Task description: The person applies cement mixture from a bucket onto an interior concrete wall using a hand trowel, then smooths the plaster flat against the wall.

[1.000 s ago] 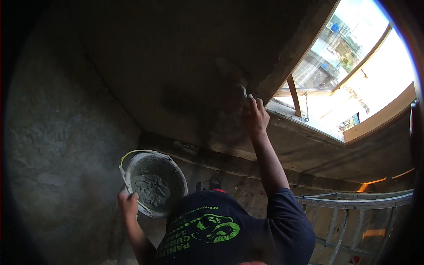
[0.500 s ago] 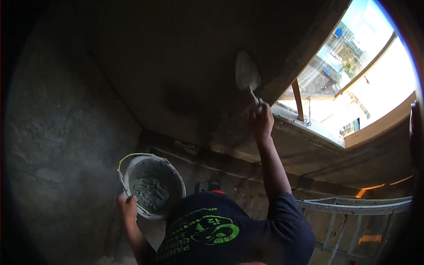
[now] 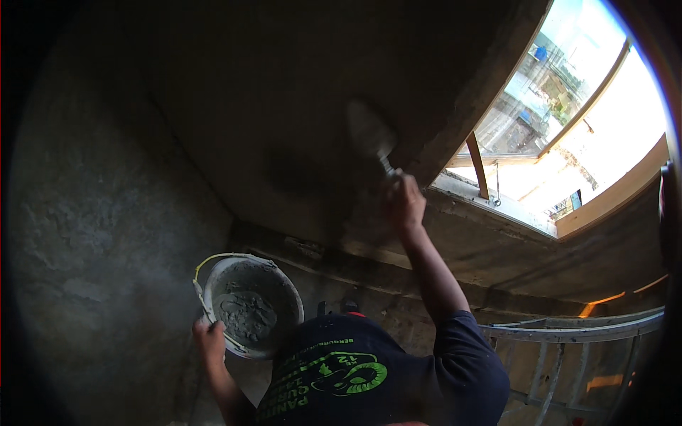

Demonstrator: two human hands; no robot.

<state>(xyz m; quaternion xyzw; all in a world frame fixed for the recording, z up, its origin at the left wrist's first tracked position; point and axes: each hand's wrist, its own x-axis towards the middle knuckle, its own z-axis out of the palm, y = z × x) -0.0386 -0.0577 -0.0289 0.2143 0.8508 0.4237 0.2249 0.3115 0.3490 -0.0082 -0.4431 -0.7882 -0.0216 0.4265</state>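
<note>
My right hand [image 3: 408, 204] is closed around the handle of a trowel [image 3: 369, 130], held up before the dark wall [image 3: 284, 92]. Its rounded blade looks slightly blurred and lies close to the wall's surface; whether it touches is hard to tell. Low on the left, my left hand [image 3: 209, 341] grips the rim and handle side of a bucket [image 3: 290, 302]. Wet grey mortar [image 3: 246, 316] covers the bucket's bottom, and a yellowish wire handle [image 3: 213, 260] arcs over its far side.
To the right, a wooden-framed window [image 3: 561, 106] stands open, with a hook hanging at its sill [image 3: 490, 202]. A metal ladder-like frame [image 3: 568, 330] is at the lower right. A rough grey wall [image 3: 92, 248] rises on the left. A ledge [image 3: 334, 264] runs along the wall's foot.
My right hand has moved left and slightly down, carrying the trowel along the wall. The bucket and my left hand have shifted slightly right and down in view.
</note>
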